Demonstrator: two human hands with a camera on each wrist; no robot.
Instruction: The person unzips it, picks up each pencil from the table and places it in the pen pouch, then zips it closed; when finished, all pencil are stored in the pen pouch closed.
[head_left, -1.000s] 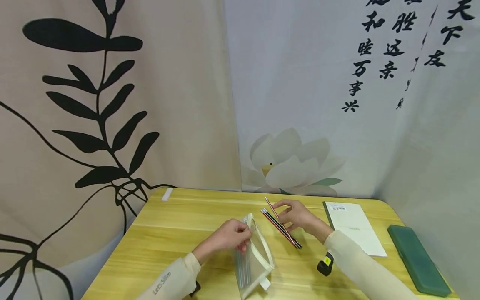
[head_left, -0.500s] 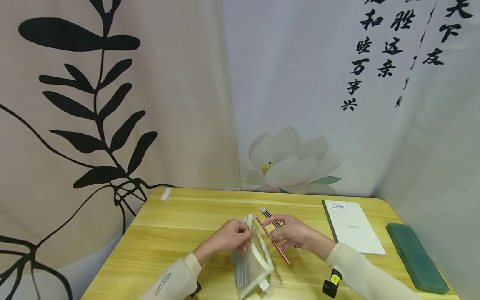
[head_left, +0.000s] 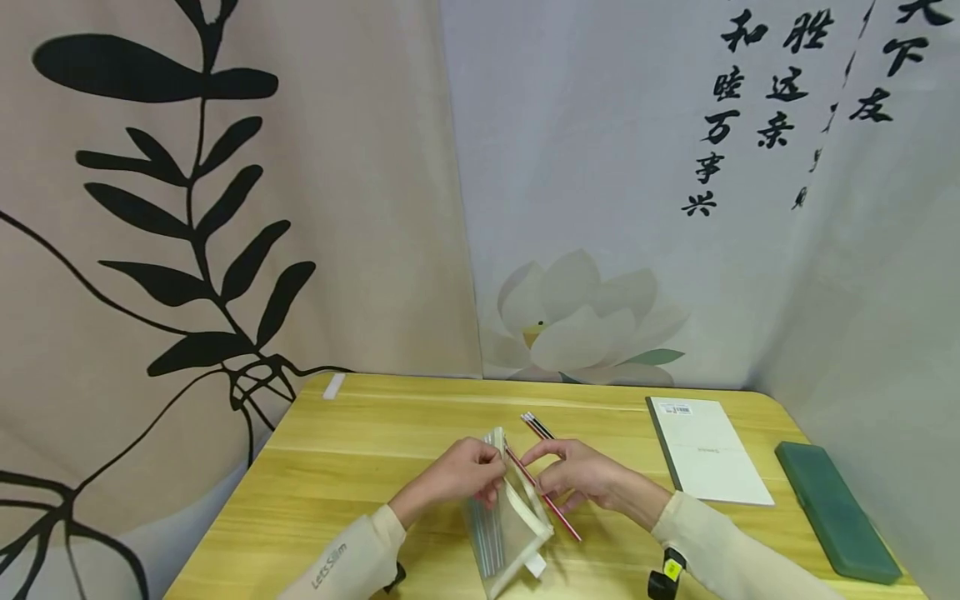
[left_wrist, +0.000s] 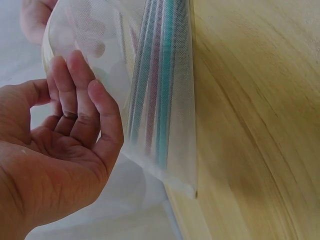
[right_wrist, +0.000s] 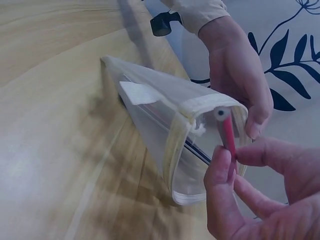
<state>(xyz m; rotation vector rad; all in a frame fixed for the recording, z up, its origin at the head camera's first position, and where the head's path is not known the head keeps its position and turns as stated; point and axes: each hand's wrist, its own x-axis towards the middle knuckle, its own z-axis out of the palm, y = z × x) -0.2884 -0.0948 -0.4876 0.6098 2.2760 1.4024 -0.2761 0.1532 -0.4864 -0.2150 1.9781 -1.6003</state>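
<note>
1. A red pencil (head_left: 542,493) is pinched between the thumb and fingers of the right hand (head_left: 581,479), with its upper end at the open mouth of a translucent mesh pouch (head_left: 510,521); in the right wrist view the pencil (right_wrist: 226,131) has its tip just at the pouch's cream-edged opening (right_wrist: 200,107).
2. The pouch stands on the wooden table (head_left: 375,467), tilted, near the front middle. The left hand (head_left: 457,475) holds its upper edge, fingers curled round the mesh, keeping the mouth open.
3. In the left wrist view, the left hand's fingers (left_wrist: 82,107) press against the mesh wall of the pouch (left_wrist: 165,100), and several coloured pencils (left_wrist: 152,100), teal, pink and pale, show through it, lying lengthwise inside.
4. Just beyond the right hand, a few more dark striped pencils (head_left: 536,425) lie on the table.
5. To the right lies a white booklet (head_left: 708,462) with a dark spine, and further right, near the table's edge, a dark green case (head_left: 836,512).
6. Both arms wear cream sleeves (head_left: 345,562). A small white strip (head_left: 334,386) sits at the table's far left corner.
7. Printed cloths hang behind: black leaves on the left, a lotus flower and black calligraphy on the right.
</note>
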